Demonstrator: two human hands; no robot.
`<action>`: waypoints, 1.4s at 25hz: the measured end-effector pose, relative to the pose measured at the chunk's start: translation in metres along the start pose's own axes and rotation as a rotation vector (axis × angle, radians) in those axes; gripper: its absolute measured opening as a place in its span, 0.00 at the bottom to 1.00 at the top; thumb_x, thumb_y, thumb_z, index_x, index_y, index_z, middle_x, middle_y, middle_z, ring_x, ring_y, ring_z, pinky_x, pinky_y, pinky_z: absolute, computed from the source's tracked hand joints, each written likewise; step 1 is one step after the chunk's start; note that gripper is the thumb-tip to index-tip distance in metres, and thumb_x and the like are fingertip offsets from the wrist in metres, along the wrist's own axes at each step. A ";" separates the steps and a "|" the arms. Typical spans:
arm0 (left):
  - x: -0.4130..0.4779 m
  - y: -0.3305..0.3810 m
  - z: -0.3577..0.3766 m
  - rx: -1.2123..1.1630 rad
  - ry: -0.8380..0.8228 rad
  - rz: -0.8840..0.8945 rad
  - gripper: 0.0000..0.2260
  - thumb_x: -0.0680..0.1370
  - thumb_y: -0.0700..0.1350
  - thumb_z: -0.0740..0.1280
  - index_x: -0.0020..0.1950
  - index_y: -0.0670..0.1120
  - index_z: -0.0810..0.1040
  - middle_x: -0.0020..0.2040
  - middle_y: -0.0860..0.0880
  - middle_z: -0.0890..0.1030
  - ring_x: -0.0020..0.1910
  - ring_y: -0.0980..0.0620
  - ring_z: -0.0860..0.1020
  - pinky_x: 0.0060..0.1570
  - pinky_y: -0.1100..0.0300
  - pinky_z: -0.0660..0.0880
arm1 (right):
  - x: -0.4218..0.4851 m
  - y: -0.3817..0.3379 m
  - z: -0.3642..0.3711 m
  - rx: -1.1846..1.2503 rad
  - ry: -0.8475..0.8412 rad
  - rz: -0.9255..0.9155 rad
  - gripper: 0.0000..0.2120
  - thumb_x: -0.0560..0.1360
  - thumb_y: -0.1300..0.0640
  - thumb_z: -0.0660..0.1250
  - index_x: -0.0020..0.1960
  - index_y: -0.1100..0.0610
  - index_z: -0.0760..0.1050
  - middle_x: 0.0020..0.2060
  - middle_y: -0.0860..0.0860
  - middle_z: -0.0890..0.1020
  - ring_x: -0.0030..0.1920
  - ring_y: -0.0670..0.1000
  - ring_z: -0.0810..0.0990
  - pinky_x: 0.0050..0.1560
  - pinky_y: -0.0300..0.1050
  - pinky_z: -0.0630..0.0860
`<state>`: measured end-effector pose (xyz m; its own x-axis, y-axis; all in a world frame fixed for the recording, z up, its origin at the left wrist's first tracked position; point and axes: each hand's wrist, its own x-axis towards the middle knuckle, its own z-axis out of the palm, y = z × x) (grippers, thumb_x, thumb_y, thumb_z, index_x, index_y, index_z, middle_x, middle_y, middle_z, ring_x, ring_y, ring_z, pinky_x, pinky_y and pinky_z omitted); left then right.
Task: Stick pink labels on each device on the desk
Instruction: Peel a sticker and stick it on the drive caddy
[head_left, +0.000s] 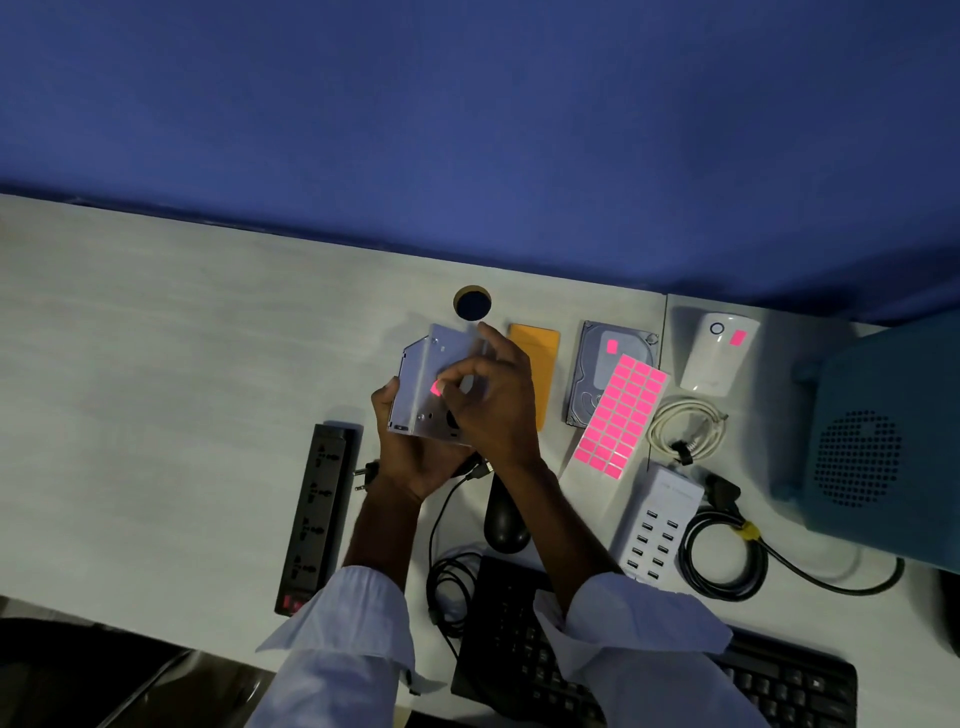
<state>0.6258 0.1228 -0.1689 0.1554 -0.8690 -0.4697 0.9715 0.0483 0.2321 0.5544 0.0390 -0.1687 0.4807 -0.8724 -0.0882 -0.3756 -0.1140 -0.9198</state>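
My left hand (410, 457) holds a flat silver metal device (426, 379) from below, lifted over the desk. My right hand (493, 395) lies on top of it, with thumb and forefinger pinched on a small pink label (435, 387) that touches its face. The sheet of pink labels (621, 413) lies to the right, partly over a hard drive (602, 364) that carries a pink label. A white device (719, 353) at the far right also carries one. An orange flat device (537, 353) shows behind my right hand.
A black power strip (317, 514) lies left of my arms. A black mouse (504, 519), keyboard (675, 675) and cables sit near the front edge. A white multi-port USB charger (657, 519), a coiled white cable (685, 428) and a teal speaker (883, 441) are at the right.
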 end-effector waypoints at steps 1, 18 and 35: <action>-0.001 0.000 0.001 0.019 0.002 0.010 0.28 0.78 0.60 0.57 0.67 0.41 0.76 0.63 0.39 0.80 0.62 0.40 0.78 0.61 0.46 0.74 | -0.001 0.000 0.001 -0.001 0.030 -0.004 0.07 0.68 0.51 0.76 0.44 0.53 0.84 0.67 0.48 0.77 0.68 0.49 0.70 0.67 0.45 0.70; 0.060 0.019 -0.025 1.872 0.883 0.523 0.37 0.63 0.74 0.69 0.68 0.61 0.73 0.60 0.46 0.77 0.61 0.45 0.75 0.59 0.52 0.74 | -0.033 0.028 -0.025 0.043 0.255 0.271 0.18 0.74 0.63 0.67 0.63 0.55 0.75 0.58 0.50 0.79 0.49 0.46 0.79 0.53 0.48 0.79; 0.051 -0.057 0.006 1.956 0.357 0.823 0.19 0.78 0.53 0.61 0.65 0.46 0.77 0.62 0.45 0.78 0.53 0.45 0.81 0.51 0.55 0.77 | -0.072 0.066 -0.088 0.020 0.477 0.382 0.15 0.69 0.61 0.63 0.56 0.53 0.76 0.49 0.45 0.82 0.41 0.37 0.78 0.47 0.52 0.80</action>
<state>0.5775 0.0732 -0.2009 0.5793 -0.8054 0.1257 -0.6592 -0.3721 0.6535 0.4254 0.0531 -0.1892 -0.0948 -0.9669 -0.2368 -0.4343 0.2543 -0.8641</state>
